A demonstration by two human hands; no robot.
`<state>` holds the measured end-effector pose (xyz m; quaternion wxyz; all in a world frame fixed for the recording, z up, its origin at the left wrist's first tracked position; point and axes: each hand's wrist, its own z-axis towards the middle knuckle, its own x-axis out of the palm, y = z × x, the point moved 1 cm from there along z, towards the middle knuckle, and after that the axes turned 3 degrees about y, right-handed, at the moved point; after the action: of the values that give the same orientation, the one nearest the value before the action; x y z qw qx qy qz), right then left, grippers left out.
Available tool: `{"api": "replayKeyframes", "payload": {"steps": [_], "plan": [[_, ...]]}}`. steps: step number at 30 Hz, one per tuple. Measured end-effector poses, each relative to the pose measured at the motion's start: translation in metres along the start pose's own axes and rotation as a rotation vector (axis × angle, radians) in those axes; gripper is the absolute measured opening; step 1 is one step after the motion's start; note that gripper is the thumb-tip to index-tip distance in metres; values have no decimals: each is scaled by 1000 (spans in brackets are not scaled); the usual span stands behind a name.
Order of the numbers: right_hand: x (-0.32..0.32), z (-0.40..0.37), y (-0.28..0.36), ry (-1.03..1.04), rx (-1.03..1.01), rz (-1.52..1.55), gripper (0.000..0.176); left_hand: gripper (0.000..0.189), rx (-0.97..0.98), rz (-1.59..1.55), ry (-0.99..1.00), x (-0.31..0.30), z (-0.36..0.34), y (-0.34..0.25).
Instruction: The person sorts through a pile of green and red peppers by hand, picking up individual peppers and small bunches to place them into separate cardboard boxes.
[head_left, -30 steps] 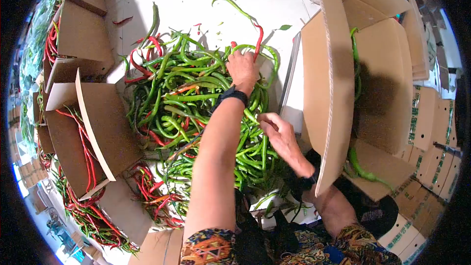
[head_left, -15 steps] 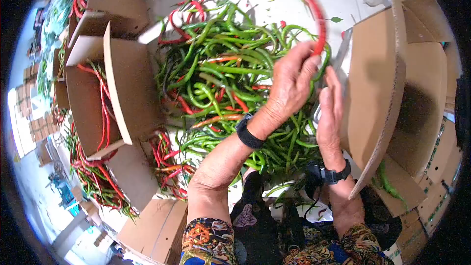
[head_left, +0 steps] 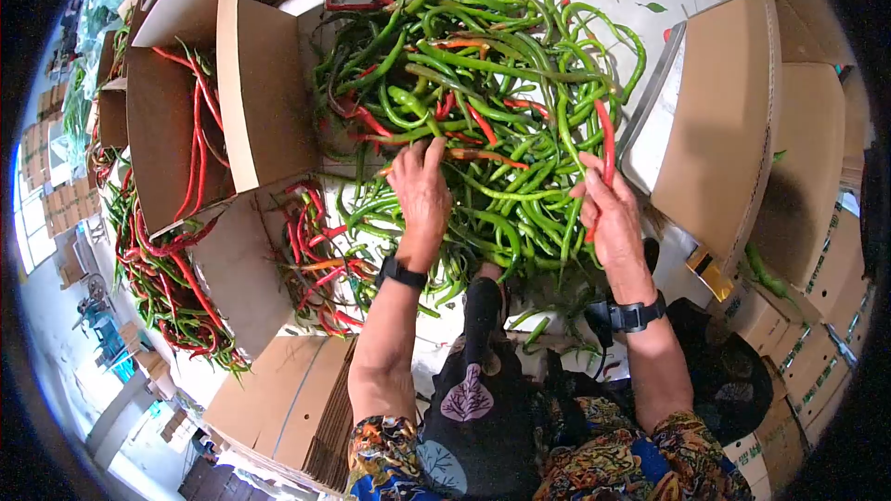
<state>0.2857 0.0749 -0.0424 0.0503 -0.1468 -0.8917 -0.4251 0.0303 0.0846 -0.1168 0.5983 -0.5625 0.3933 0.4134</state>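
A large pile of mostly green chili peppers [head_left: 520, 195], with some red and orange ones, lies on the white surface. My left hand [head_left: 422, 190] reaches over its left part, fingers spread and fingertips touching peppers near an orange one [head_left: 487, 157]. At the pile's right side, my right hand [head_left: 613, 218] is closed round a red pepper [head_left: 607, 134], whose upper end sticks up past the fingers. Black bands circle both wrists.
An open cardboard box [head_left: 176, 144] on the left holds long red peppers. Another open box [head_left: 715, 111] stands on the right. A smaller red pepper heap [head_left: 311, 232] lies left of my left arm. Flat cardboard [head_left: 278, 399] is stacked at the lower left.
My left hand has moved away from the right one, down and left onto the pile. The red pepper is now in my right hand, lower than before. The view has shifted.
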Motion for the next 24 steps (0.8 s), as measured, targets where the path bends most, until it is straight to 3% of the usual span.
{"api": "replayKeyframes", "payload": {"steps": [2, 7, 10, 11, 15, 18, 19, 20, 22, 24], "plan": [[9, -7, -12, 7, 104, 43, 26, 53, 55, 23, 116, 12, -12, 11], [16, -10, -47, 134, 158, 109, 20, 45, 124, -127, 10, 31, -11, 29], [20, -15, -45, 146, 220, 86, 28, 40, 156, -283, 74, 9, 0, -7], [23, -15, -42, 139, 236, 75, 31, 30, 282, -330, 17, -12, 4, -26], [30, -7, -42, 184, 253, 189, 43, 26, 14, -739, 72, -29, -26, -83], [23, 10, -55, 147, 196, 221, 38, 19, -151, -943, 128, -25, -25, -84], [17, 13, -56, 189, 261, 323, 31, 18, -229, -1001, 162, -23, -21, -79], [21, 7, -43, 199, 286, 329, 24, 25, -381, -962, 82, -17, -9, -72], [14, 10, -47, 259, 286, 267, 22, 30, -475, -824, 69, 19, 15, -48], [26, 7, -43, 231, 328, 296, 20, 38, -508, -531, 230, 39, 38, -43]]}}
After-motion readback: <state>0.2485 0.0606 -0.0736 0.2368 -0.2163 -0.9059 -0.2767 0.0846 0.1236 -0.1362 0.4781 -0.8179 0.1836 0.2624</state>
